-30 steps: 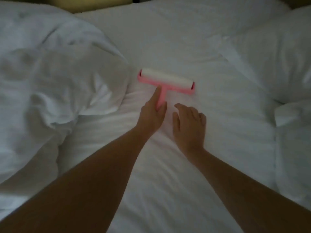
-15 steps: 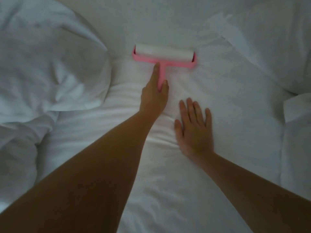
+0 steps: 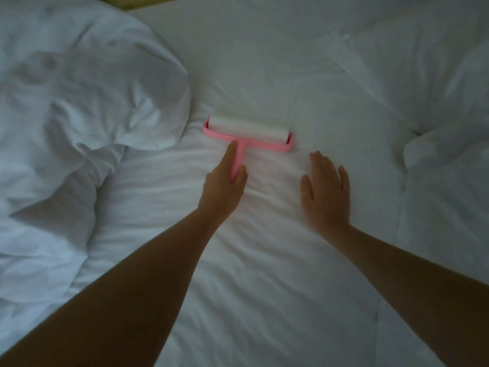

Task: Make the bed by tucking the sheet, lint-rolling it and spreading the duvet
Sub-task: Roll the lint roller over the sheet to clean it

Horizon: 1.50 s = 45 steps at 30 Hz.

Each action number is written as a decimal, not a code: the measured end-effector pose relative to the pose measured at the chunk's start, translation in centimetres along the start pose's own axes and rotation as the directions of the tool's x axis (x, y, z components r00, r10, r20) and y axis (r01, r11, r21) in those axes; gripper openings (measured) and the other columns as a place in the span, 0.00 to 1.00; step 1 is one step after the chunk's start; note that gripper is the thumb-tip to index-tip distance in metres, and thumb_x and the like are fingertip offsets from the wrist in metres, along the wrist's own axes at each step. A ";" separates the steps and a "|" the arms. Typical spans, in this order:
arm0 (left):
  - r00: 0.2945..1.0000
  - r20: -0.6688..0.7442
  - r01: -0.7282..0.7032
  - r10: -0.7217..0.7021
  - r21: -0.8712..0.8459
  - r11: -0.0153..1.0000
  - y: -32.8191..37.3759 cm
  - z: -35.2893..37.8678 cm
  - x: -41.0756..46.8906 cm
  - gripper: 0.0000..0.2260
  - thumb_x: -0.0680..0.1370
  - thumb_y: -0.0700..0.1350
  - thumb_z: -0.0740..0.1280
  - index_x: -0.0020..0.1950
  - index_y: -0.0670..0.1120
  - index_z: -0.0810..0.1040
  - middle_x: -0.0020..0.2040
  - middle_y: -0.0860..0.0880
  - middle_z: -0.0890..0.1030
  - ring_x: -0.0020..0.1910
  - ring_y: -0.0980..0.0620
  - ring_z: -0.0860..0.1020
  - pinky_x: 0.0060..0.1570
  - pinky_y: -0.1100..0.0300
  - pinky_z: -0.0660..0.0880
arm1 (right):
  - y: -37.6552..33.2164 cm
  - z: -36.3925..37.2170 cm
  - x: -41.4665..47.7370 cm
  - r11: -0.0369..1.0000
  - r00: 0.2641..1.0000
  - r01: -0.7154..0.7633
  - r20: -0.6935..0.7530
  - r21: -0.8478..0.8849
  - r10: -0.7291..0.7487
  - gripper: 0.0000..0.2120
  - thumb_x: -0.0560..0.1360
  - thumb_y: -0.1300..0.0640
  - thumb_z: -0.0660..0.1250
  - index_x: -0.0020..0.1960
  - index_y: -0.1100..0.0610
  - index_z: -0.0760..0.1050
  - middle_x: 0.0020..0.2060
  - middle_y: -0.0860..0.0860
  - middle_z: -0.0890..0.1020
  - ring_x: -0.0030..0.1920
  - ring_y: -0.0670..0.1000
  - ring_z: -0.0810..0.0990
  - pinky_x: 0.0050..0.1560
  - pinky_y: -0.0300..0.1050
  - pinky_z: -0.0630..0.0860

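Lint-rolling the sheet, duvet bunched at the left.

The white sheet (image 3: 264, 274) lies soft and faintly rippled, likely to drag into folds under a sticky drum; the duvet (image 3: 79, 102) is a bulky, limp heap, probably best taken by its corners. The pink lint roller (image 3: 248, 131) sits mid-bed — light, rigid, steered by its stem, which the left hand (image 3: 222, 188) grips. The right hand (image 3: 326, 193) lies flat, fingers straight, pinning the sheet beside it.
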State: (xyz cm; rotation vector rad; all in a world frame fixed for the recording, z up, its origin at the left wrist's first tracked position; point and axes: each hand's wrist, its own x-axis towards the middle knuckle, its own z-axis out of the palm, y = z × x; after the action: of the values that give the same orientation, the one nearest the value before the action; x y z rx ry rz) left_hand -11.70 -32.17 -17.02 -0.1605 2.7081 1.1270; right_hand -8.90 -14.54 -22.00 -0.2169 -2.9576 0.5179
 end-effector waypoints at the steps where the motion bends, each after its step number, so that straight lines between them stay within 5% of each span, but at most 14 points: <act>1: 1.000 0.006 0.021 -0.021 -0.014 1.000 0.5 -0.4 0.4 0.25 0.80 0.47 0.59 0.76 0.54 0.57 0.61 0.37 0.78 0.57 0.33 0.77 0.58 0.44 0.75 | 0.1 -0.9 0.3 1.000 1.000 -0.011 -0.016 0.017 0.012 0.28 0.75 0.52 0.49 0.68 0.66 0.69 0.65 0.62 0.75 0.65 0.61 0.74 0.69 0.54 0.59; 4: 0.998 0.000 0.068 -0.069 -0.150 0.986 2.8 -1.2 1.1 0.23 0.79 0.45 0.61 0.74 0.54 0.63 0.52 0.35 0.81 0.49 0.31 0.78 0.48 0.40 0.78 | -0.6 -3.3 1.5 0.997 0.999 0.001 -0.036 0.081 0.002 0.30 0.75 0.51 0.49 0.73 0.63 0.61 0.71 0.59 0.68 0.71 0.57 0.67 0.72 0.53 0.55; 8: 0.999 -0.024 0.019 -0.027 -0.284 0.959 5.1 -0.6 -0.4 0.23 0.79 0.44 0.61 0.74 0.52 0.63 0.33 0.48 0.76 0.27 0.51 0.72 0.30 0.56 0.70 | -1.6 -5.0 2.7 0.985 0.986 0.130 -0.119 0.113 -0.116 0.27 0.76 0.54 0.52 0.73 0.62 0.61 0.72 0.58 0.67 0.72 0.57 0.66 0.72 0.53 0.56; 12: 0.992 0.124 -0.014 0.031 -0.134 0.991 7.4 1.5 -0.5 0.20 0.81 0.45 0.57 0.74 0.51 0.64 0.54 0.35 0.80 0.48 0.35 0.80 0.46 0.46 0.78 | -2.4 -5.4 3.7 0.921 0.951 0.302 -0.006 0.245 -0.310 0.23 0.77 0.62 0.49 0.70 0.62 0.67 0.69 0.59 0.70 0.71 0.60 0.67 0.73 0.51 0.53; 17: 0.980 0.200 0.006 -0.017 0.057 0.998 8.2 3.1 1.1 0.19 0.82 0.48 0.50 0.74 0.52 0.62 0.58 0.41 0.79 0.53 0.37 0.79 0.52 0.46 0.78 | -1.9 -6.1 4.7 0.823 0.888 0.094 0.326 0.560 -0.324 0.22 0.81 0.67 0.50 0.74 0.58 0.60 0.73 0.53 0.64 0.74 0.50 0.60 0.68 0.30 0.53; 25: 0.985 0.164 0.033 -0.051 0.114 0.993 10.0 4.4 5.1 0.18 0.82 0.47 0.51 0.72 0.49 0.65 0.57 0.41 0.79 0.53 0.37 0.79 0.53 0.45 0.78 | -1.0 -5.2 9.2 0.857 0.878 -0.019 0.419 0.515 -0.232 0.22 0.82 0.62 0.49 0.74 0.51 0.61 0.69 0.56 0.71 0.68 0.56 0.69 0.69 0.47 0.65; 28: 0.989 0.147 0.000 -0.019 0.123 0.992 10.8 4.9 6.4 0.18 0.82 0.47 0.52 0.73 0.50 0.64 0.56 0.40 0.80 0.53 0.37 0.79 0.52 0.45 0.78 | -0.4 -4.4 10.7 0.857 0.911 -0.010 0.358 0.516 -0.205 0.21 0.82 0.61 0.49 0.73 0.52 0.63 0.63 0.57 0.76 0.62 0.56 0.75 0.66 0.49 0.69; 32: 0.989 0.145 -0.026 0.004 0.151 0.988 13.0 5.6 10.9 0.20 0.81 0.44 0.53 0.74 0.49 0.61 0.60 0.40 0.78 0.52 0.36 0.79 0.49 0.47 0.79 | 1.7 -4.6 10.1 0.932 0.991 0.105 0.038 0.347 -0.125 0.24 0.76 0.68 0.54 0.71 0.58 0.68 0.60 0.58 0.78 0.60 0.57 0.76 0.63 0.47 0.68; 38: 0.983 0.169 0.070 -0.069 0.001 0.998 14.8 6.7 12.7 0.23 0.82 0.45 0.53 0.77 0.54 0.54 0.60 0.42 0.77 0.42 0.44 0.79 0.24 0.61 0.73 | 5.6 -5.6 8.2 0.985 0.997 -0.016 -0.074 0.171 0.028 0.27 0.71 0.69 0.56 0.70 0.63 0.67 0.54 0.63 0.79 0.54 0.62 0.77 0.62 0.54 0.69; 41: 0.983 0.161 0.093 -0.092 -0.001 0.996 13.0 6.3 10.8 0.23 0.81 0.45 0.54 0.77 0.55 0.55 0.60 0.41 0.78 0.49 0.39 0.81 0.30 0.55 0.78 | 5.9 -6.4 7.0 0.980 0.988 -0.148 -0.016 0.136 0.151 0.27 0.74 0.68 0.56 0.73 0.62 0.62 0.57 0.64 0.77 0.59 0.62 0.74 0.66 0.52 0.64; 45: 0.982 0.172 0.067 -0.074 0.044 0.997 11.2 5.7 7.4 0.23 0.81 0.45 0.54 0.77 0.52 0.56 0.64 0.42 0.76 0.57 0.38 0.78 0.54 0.45 0.78 | 4.6 -6.7 4.8 0.963 0.969 -0.244 0.060 0.118 0.238 0.25 0.77 0.65 0.55 0.74 0.62 0.59 0.62 0.63 0.74 0.63 0.61 0.71 0.67 0.50 0.60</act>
State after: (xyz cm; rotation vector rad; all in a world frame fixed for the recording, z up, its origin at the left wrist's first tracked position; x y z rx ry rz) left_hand -20.06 -20.42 -14.93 -0.1445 2.5478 1.0183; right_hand -12.01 -7.24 -16.85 -0.5636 -2.9446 0.7435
